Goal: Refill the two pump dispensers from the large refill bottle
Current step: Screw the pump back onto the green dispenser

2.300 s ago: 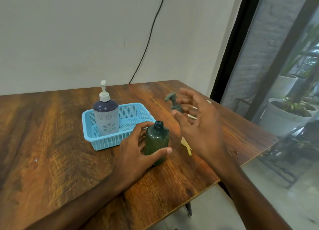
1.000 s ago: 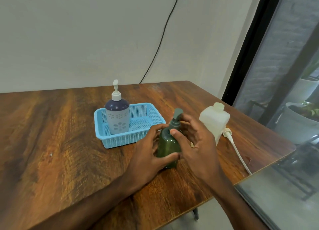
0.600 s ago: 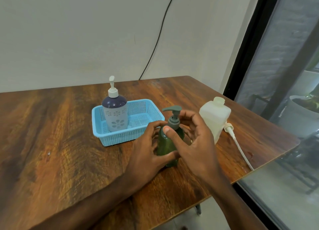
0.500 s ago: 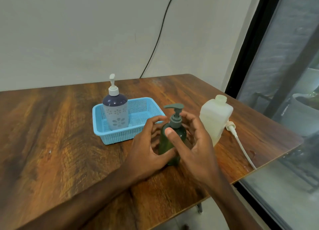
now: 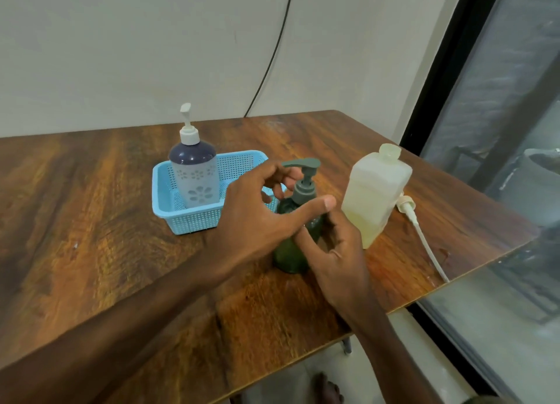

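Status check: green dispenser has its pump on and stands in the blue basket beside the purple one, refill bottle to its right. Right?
Not quite. The head view shows the green dispenser standing on the table, outside the blue basket; only the purple dispenser is in it. The pump is on, and the refill bottle is to its right.

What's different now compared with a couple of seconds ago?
The green pump head, earlier loose in the right hand, now sits on the green dispenser. The left hand has loosened its grip on it; the right hand has dropped to hold its lower side. The purple dispenser, blue basket and refill bottle stayed put.
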Tool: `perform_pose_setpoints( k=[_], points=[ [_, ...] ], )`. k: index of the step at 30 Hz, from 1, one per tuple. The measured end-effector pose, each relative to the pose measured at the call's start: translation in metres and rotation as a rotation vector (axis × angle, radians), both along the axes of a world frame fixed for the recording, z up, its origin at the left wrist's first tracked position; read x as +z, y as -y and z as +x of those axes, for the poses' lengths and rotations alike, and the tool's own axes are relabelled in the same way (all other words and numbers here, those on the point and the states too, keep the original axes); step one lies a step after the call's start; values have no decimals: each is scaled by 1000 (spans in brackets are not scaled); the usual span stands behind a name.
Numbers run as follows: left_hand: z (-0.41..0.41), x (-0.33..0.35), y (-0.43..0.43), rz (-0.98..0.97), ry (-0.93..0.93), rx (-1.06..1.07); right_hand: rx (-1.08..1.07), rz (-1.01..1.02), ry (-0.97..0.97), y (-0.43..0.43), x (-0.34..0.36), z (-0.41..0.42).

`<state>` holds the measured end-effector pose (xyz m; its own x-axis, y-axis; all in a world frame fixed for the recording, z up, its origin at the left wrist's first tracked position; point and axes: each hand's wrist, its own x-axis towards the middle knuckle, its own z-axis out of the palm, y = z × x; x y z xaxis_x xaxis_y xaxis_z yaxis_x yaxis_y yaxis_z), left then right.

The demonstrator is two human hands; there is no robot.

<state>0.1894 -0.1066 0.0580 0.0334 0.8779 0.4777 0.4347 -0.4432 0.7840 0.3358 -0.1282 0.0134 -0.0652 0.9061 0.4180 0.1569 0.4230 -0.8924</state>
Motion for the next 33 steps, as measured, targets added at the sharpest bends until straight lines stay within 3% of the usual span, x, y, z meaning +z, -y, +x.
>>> perform_pose_setpoints(
  k=[5, 18, 25, 28, 33],
  points=[
    [-2, 14, -10, -34, -50, -56, 13, 12, -49, -1, 2, 4],
    [3, 13, -3, -58, 35, -368, 61, 53, -129, 0, 5, 4],
    [8, 14, -7, -44, -124, -194, 61, 43, -118, -2, -1, 3],
    [-6, 20, -13, -45, -81, -130, 61, 22, -111, -3, 1, 3],
    [-23, 33, -20, -131, -47, -268, 42, -3, -81, -4, 2, 2]
  ],
)
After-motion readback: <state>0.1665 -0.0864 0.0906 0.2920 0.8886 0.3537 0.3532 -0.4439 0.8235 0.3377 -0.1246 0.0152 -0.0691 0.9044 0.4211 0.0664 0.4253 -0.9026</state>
